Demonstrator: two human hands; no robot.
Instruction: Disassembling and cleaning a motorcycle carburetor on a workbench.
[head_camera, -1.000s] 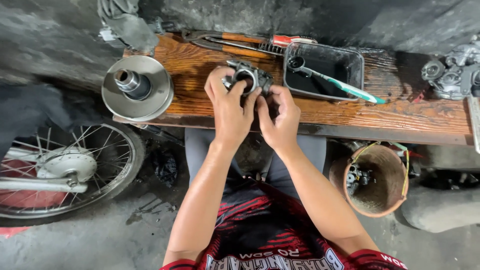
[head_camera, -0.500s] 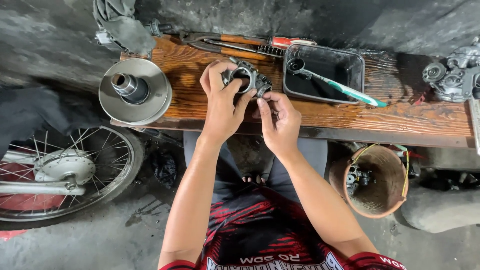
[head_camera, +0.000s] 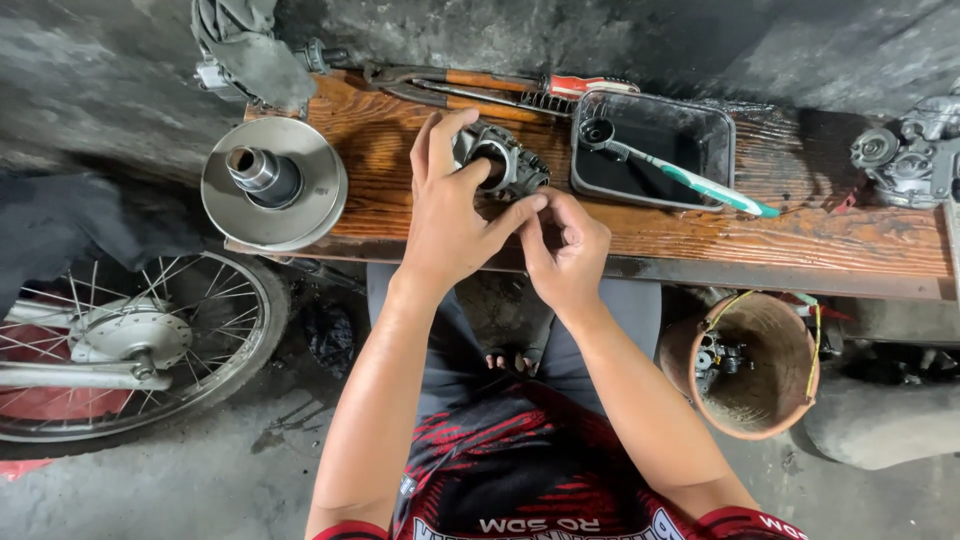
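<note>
A small dark metal engine part with a round opening (head_camera: 502, 160) rests on the wooden bench (head_camera: 800, 240). My left hand (head_camera: 452, 212) wraps over its left side and holds it, thumb toward the opening. Just below and right of the part, my right hand (head_camera: 566, 250) has its fingertips pinched together against the left thumb; whatever they pinch is too small to see.
A round metal pulley disc (head_camera: 273, 183) lies at the bench's left end. A black tray (head_camera: 652, 150) holds a toothbrush (head_camera: 700, 183). Pliers and a red-handled tool (head_camera: 500, 82) lie behind. A brown bucket (head_camera: 745, 365) stands lower right, a spoked wheel (head_camera: 120, 345) lower left, another engine part (head_camera: 910, 155) far right.
Both hands have shifted slightly toward me on the bench. The right hand has come off the part's right side and now pinches below it, while the left hand stays on the part.
</note>
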